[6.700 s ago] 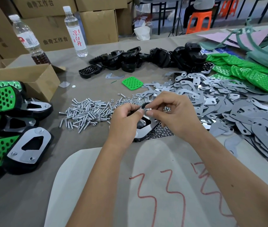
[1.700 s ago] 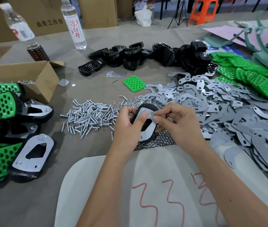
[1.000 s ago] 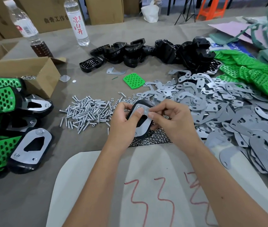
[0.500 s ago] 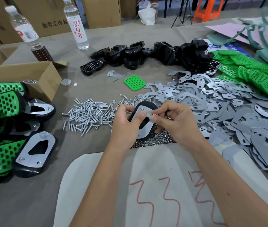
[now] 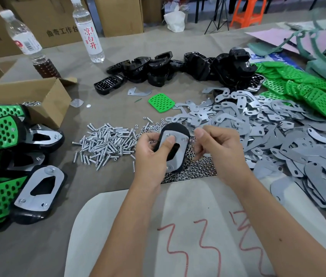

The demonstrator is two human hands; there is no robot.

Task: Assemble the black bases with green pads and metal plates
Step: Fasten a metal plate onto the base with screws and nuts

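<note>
My left hand (image 5: 151, 154) grips a black base (image 5: 175, 126) held upright over the table, its thumb pressing on the metal plate (image 5: 182, 155) that lies on the base. Screw heads show at the plate's corners. My right hand (image 5: 222, 150) hovers just right of the base with curled fingers, not touching it; I see nothing in them. Loose metal plates (image 5: 277, 140) spread to the right, green pads (image 5: 307, 90) at the far right, and black bases (image 5: 178, 66) pile up at the back.
Screws (image 5: 106, 140) and nuts (image 5: 194, 168) lie heaped under my hands. Finished green-and-black assemblies (image 5: 4, 156) stack at the left beside a cardboard box (image 5: 28, 96). Two bottles (image 5: 89, 31) stand behind. One green pad (image 5: 161, 102) lies alone. A white sheet (image 5: 178, 226) covers the near edge.
My right hand has let go of the plate's top corner and drawn slightly right. My left hand keeps the base, now more upright.
</note>
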